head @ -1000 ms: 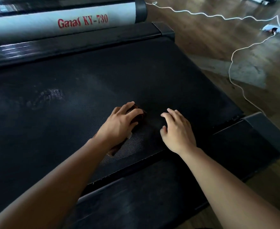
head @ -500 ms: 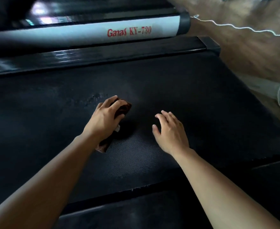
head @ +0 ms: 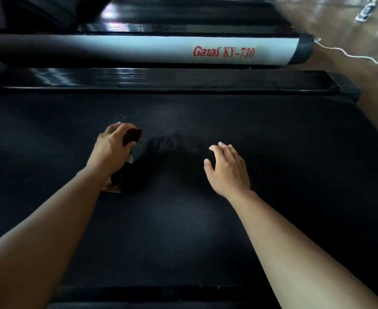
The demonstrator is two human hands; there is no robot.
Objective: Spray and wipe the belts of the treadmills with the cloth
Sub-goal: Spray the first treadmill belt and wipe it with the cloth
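Observation:
A black textured treadmill belt (head: pixel 283 152) fills most of the view. My left hand (head: pixel 111 148) grips a dark reddish-brown cloth (head: pixel 132 136) and presses it onto the belt left of centre; part of the cloth trails under my wrist. A darker wet patch (head: pixel 174 141) lies on the belt just right of the cloth. My right hand (head: pixel 228 168) rests on the belt with fingers spread and relaxed, holding nothing. No spray bottle is visible.
A glossy black side rail (head: pixel 172 79) borders the belt's far edge. Beyond it lies a white tube (head: pixel 139 47) with red "Ganas KY-730" lettering. Wooden floor (head: pixel 339 23) with a white cable (head: pixel 350 53) is at the top right.
My left hand has slid the cloth to the left along the belt, past the wet patch. My right hand has followed along the belt. The camera has shifted left and forward.

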